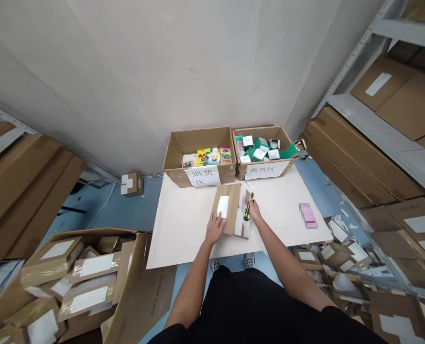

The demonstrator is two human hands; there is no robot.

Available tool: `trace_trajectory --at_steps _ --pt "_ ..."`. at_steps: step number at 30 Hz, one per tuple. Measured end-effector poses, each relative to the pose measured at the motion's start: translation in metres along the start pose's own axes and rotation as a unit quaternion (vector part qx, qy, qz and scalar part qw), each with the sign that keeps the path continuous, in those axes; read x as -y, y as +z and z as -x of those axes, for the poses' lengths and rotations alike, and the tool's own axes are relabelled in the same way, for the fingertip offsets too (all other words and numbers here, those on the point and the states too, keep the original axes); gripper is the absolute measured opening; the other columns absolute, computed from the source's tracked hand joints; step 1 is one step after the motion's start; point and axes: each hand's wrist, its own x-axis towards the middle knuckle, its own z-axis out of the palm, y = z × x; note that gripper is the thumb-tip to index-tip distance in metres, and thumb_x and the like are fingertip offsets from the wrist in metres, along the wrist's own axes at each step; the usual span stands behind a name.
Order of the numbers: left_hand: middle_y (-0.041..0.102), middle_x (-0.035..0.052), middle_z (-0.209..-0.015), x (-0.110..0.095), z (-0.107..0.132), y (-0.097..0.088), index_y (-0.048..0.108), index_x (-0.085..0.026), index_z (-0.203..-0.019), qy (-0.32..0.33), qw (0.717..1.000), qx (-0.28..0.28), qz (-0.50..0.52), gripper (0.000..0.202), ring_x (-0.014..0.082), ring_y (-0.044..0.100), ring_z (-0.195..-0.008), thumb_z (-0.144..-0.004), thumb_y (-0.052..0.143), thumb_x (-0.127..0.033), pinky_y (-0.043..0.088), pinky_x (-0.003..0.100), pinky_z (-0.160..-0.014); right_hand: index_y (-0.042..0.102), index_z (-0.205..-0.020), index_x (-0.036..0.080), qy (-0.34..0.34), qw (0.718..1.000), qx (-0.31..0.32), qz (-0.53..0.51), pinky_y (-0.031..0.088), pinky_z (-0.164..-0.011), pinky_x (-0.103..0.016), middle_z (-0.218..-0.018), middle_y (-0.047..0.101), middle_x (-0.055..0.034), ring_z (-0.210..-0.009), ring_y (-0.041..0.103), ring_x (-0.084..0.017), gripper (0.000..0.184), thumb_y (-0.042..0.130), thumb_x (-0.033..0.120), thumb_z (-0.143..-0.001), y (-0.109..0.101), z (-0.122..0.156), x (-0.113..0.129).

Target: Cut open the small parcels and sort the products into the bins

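At frame centre, the left hand (215,228) is lying flat on the parcel (230,209) on the desk (183,234); the right hand (254,210) is gripping a utility knife (247,211). Blade slip could cut the steadying fingers.

A parcel (230,209) lies mid-tabletop (183,229), the left hand (215,228) on its near-left corner, the right hand (254,210) with a utility knife (248,210) at its right edge. Behind it stand two open boxes (198,150) side by side — a carton of parcels (76,282) sits on the floor, left.
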Motion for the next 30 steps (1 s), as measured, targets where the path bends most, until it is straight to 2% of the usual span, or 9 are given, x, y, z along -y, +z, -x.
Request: trace_trajectory --at_steps 4,8,11,14,18,21,23,26,30 --pt "0.037 0.0082 -0.172 0.065 -0.003 -0.039 0.052 -0.021 -0.157 -0.129 0.981 0.006 0.148 0.072 0.0253 0.025 -0.163 -0.108 0.022 -0.063 0.023 0.044 -0.133 0.059 -0.087 0.022 0.023 0.999 -0.002 -0.035 0.054 -0.068 -0.028 -0.091 0.078 -0.01 -0.082 0.074 -0.022 0.043 0.047 0.061 -0.1 0.027 0.012 0.007" --pt "0.05 0.0121 -0.164 0.103 0.008 -0.04 0.048 -0.021 -0.158 -0.162 0.954 -0.013 0.251 0.076 0.0291 0.045 -0.154 -0.102 0.041 -0.072 0.035 0.044 -0.128 0.059 -0.071 0.023 0.037 0.992 -0.066 0.098 0.046 -0.06 -0.026 -0.066 0.066 -0.0022 -0.065 0.064 -0.018 0.048 0.052 0.064 -0.093 0.05 0.032 -0.016" --pt "0.058 0.0126 -0.158 0.103 0.01 -0.025 0.047 -0.021 -0.158 -0.158 0.943 -0.022 0.292 0.076 0.0299 0.053 -0.148 -0.099 0.05 -0.07 0.041 0.043 -0.124 0.056 -0.07 0.023 0.08 0.991 -0.017 0.106 0.044 -0.056 -0.025 -0.06 0.058 0.0018 -0.057 0.058 -0.017 0.05 0.054 0.068 -0.091 0.067 0.05 -0.036" --pt "0.059 0.0113 -0.157 0.1 0.009 -0.017 0.05 -0.022 -0.156 -0.14 0.947 -0.023 0.289 0.072 0.0286 0.054 -0.147 -0.101 0.046 -0.068 0.042 0.042 -0.123 0.052 -0.071 0.025 0.113 0.99 0.013 0.087 0.046 -0.054 -0.025 -0.06 0.059 0.0013 -0.055 0.059 -0.017 0.049 0.051 0.068 -0.096 0.074 0.065 -0.036" --pt "0.065 0.0097 -0.151 0.112 0.018 -0.019 0.054 -0.022 -0.155 -0.113 0.962 0.029 0.249 0.067 0.0219 0.062 -0.139 -0.108 0.023 -0.06 0.052 0.035 -0.113 0.049 -0.077 0.026 0.127 0.99 0.065 0.018 0.055 -0.061 -0.028 -0.072 0.072 -0.0074 -0.067 0.071 -0.021 0.046 0.046 0.063 -0.103 0.074 0.08 0.001" --pt "0.074 0.0119 -0.137 0.122 0.026 -0.021 0.058 -0.02 -0.151 -0.147 0.974 0.049 0.165 0.064 0.0259 0.07 -0.128 -0.107 0.029 -0.056 0.057 0.038 -0.106 0.051 -0.083 0.024 0.127 0.982 0.137 -0.012 0.061 -0.068 -0.032 -0.09 0.079 -0.0148 -0.082 0.078 -0.025 0.046 0.046 0.064 -0.104 0.086 0.092 0.029" --pt "0.074 0.0158 -0.136 0.125 0.026 -0.026 0.056 -0.016 -0.152 -0.176 0.975 0.02 0.137 0.062 0.0313 0.069 -0.129 -0.104 0.038 -0.051 0.056 0.044 -0.108 0.055 -0.087 0.023 0.128 0.979 0.157 -0.013 0.063 -0.069 -0.032 -0.096 0.079 -0.0155 -0.086 0.079 -0.025 0.042 0.05 0.061 -0.105 0.101 0.1 0.035" --pt "0.065 0.016 -0.149 0.126 0.019 -0.044 0.042 -0.016 -0.162 -0.207 0.969 -0.052 0.121 0.062 0.0323 0.063 -0.137 -0.105 0.031 -0.036 0.052 0.046 -0.114 0.059 -0.086 0.021 0.142 0.979 0.144 -0.013 0.063 -0.066 -0.028 -0.094 0.078 -0.0126 -0.082 0.077 -0.021 0.035 0.055 0.05 -0.105 0.123 0.11 0.028" --pt "0.038 0.0118 -0.172 0.117 -0.002 -0.08 0.03 -0.017 -0.167 -0.171 0.971 -0.138 0.091 0.064 0.0282 0.035 -0.159 -0.105 0.025 -0.034 0.036 0.043 -0.128 0.06 -0.08 0.021 0.142 0.983 0.112 -0.007 0.059 -0.06 -0.023 -0.081 0.074 -0.0076 -0.068 0.072 -0.016 0.038 0.053 0.047 -0.107 0.133 0.116 0.012"
